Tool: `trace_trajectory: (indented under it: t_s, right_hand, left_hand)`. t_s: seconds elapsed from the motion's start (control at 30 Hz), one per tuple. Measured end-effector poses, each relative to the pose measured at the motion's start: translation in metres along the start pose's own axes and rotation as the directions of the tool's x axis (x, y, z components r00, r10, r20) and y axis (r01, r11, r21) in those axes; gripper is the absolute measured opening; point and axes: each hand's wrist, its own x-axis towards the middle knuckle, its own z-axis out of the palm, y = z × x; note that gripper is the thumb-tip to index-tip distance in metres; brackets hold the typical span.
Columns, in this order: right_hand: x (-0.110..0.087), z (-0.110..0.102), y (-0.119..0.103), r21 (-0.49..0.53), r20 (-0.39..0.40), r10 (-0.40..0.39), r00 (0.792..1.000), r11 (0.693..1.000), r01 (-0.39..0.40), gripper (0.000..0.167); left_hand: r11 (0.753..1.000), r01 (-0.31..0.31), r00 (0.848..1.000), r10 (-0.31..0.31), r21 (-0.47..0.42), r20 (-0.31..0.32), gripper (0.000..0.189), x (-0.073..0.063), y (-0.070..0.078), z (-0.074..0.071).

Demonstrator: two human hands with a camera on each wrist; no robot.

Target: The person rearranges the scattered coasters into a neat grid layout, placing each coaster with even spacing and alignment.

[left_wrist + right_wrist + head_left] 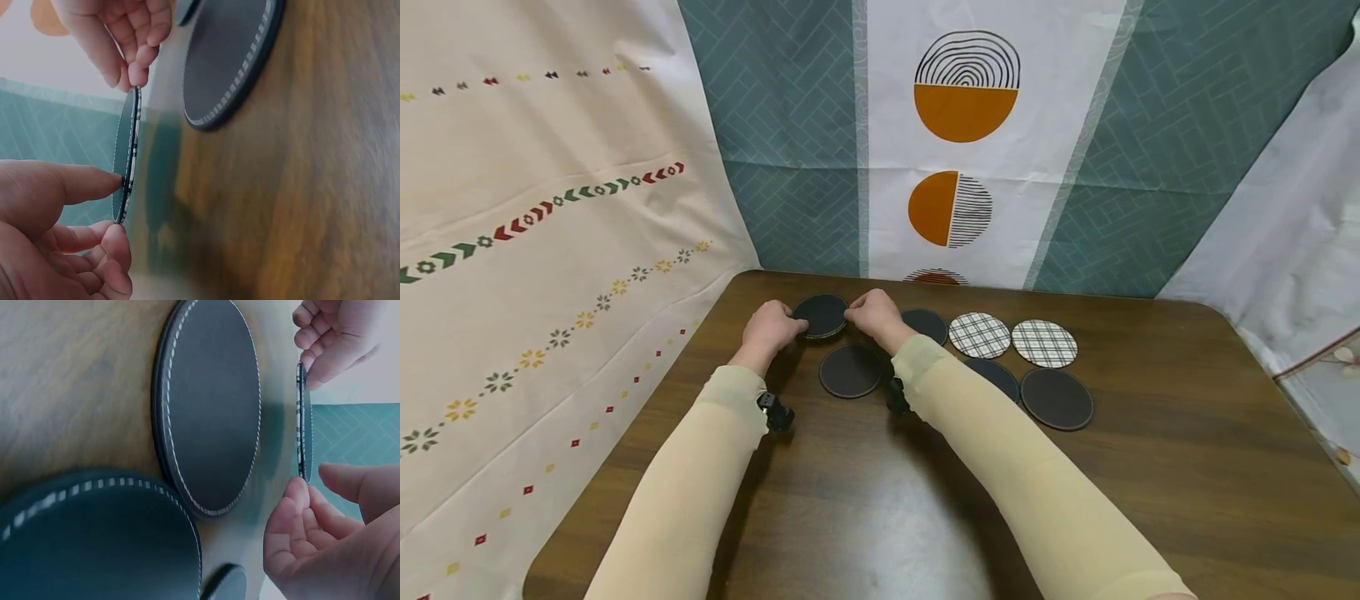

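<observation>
Near the far left of the table, a round coaster [821,316] is held between both hands. Its dark, stitched face is up, and a black-and-white pattern shows along its underside in both wrist views. My left hand [771,329] pinches its left edge, thumb [100,185] on the dark face and fingers below. At the opposite edge, my right hand [872,315] has its fingertips right at the rim, the thumb [339,477] spread a little from them. A gap shows between the coaster and the table. Just in front lies another dark coaster [852,372].
To the right lie a dark coaster [925,324], partly behind my right hand, and two white checked coasters [980,336]. In front of those are two more dark ones, the outer coaster [1057,400] in full view. Curtains hang behind the wooden table [835,500].
</observation>
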Motion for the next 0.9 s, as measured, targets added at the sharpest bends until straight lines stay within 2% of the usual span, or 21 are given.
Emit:
trace_trajectory:
  t_s: [0.03, 0.13, 0.2, 0.37, 0.4, 0.5, 0.67, 0.9]
  right_hand:
    - [-0.001, -0.002, 0.000, -0.006, -0.010, -0.006, 1.000, 1.000, 0.006, 0.024]
    - [-0.001, -0.008, 0.003, -0.024, -0.036, 0.002, 0.999, 1.000, -0.003, 0.024]
    - [-0.002, -0.012, 0.005, -0.028, -0.053, 0.005, 0.999, 1.000, -0.007, 0.024]
    - [-0.011, -0.025, 0.008, -0.022, -0.099, 0.004, 0.995, 1.000, -0.006, 0.022]
    - [-0.013, -0.027, 0.009, -0.021, -0.108, 0.001, 0.994, 1.000, -0.003, 0.022]
    - [-0.015, -0.034, 0.012, -0.021, -0.123, -0.006, 0.992, 1.000, 0.004, 0.022]
    - [-0.019, -0.042, 0.018, -0.007, -0.144, -0.015, 0.989, 1.000, 0.014, 0.021]
    - [-0.023, -0.049, 0.027, 0.020, -0.137, 0.010, 0.991, 1.000, -0.008, 0.025]
  left_hand:
    - [1.000, -0.003, 1.000, 0.003, -0.002, -0.008, 0.050, 0.004, 0.000, 0.001]
    - [0.999, -0.037, 0.999, 0.036, -0.015, -0.025, 0.054, 0.000, 0.007, 0.000]
    - [0.999, -0.043, 0.999, 0.043, -0.022, -0.020, 0.056, -0.028, 0.032, -0.013]
    - [0.995, -0.061, 0.998, 0.060, -0.074, -0.013, 0.058, -0.121, 0.105, -0.049]
    - [0.994, -0.073, 0.997, 0.072, -0.085, -0.017, 0.058, -0.126, 0.109, -0.050]
    - [0.989, -0.094, 0.995, 0.092, -0.111, -0.026, 0.057, -0.133, 0.117, -0.046]
    - [0.980, -0.113, 0.993, 0.108, -0.167, -0.040, 0.057, -0.134, 0.123, -0.036]
    - [0.976, -0.133, 0.990, 0.124, -0.171, -0.061, 0.053, -0.132, 0.126, -0.019]
